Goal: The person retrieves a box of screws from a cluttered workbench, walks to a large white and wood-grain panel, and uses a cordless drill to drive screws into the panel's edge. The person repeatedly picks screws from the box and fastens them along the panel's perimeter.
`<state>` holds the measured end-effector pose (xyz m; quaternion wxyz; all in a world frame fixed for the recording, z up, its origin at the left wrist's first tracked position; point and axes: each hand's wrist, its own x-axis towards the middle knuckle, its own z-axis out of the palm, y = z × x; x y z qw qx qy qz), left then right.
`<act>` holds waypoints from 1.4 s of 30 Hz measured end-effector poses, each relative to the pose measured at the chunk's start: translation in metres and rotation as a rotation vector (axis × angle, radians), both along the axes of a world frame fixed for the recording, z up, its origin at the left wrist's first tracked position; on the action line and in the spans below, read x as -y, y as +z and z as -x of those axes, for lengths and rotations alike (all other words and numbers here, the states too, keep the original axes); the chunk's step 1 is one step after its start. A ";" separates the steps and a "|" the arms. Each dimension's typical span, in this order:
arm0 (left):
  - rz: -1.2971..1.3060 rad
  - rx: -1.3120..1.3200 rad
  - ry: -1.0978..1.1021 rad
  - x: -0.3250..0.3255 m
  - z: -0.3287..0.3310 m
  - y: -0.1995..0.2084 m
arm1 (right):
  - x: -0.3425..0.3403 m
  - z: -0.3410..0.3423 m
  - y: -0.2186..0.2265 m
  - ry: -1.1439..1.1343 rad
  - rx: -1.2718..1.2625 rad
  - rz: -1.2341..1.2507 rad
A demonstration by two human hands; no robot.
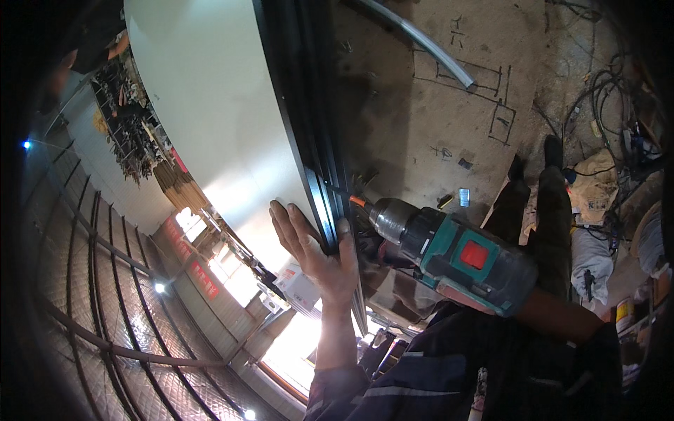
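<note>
A large pale panel (210,105) with a black grooved frame (298,91) along its edge runs down the middle of the view. My left hand (321,261) lies against this edge, its fingers stretched flat on the pale face and the thumb spread over the black frame. A green and black cordless drill (456,252) is held by my right hand, which is mostly hidden behind the tool; my right forearm (565,316) shows at its rear. From the chuck (390,217), an orange-collared bit (357,200) points at the frame, its tip at or close to the grooves.
Marker sketches cover a brown board (449,98), with a grey tube (428,45) lying across its far part. Black cables (604,91) and a tan sack (595,184) lie at the right. A white box (298,286) stands beyond my left hand. Another person's arm (118,48) shows at the upper left.
</note>
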<state>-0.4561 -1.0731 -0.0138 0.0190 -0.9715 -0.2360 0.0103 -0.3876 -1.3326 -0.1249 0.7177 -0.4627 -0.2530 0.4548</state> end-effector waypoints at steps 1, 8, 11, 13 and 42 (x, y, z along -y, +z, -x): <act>0.008 0.008 0.001 0.000 -0.001 0.000 | 0.002 0.000 0.000 0.000 0.004 0.003; 0.047 0.047 0.010 0.002 -0.001 0.001 | 0.001 -0.001 0.000 0.022 0.039 0.005; 0.044 0.054 0.006 0.002 -0.004 0.001 | 0.001 -0.003 0.001 0.025 0.065 0.018; 0.041 0.061 0.008 0.002 -0.003 0.002 | 0.002 -0.003 -0.001 0.036 0.099 0.027; -0.052 0.094 0.037 0.002 0.009 0.001 | -0.028 -0.027 0.028 -0.103 -0.595 0.184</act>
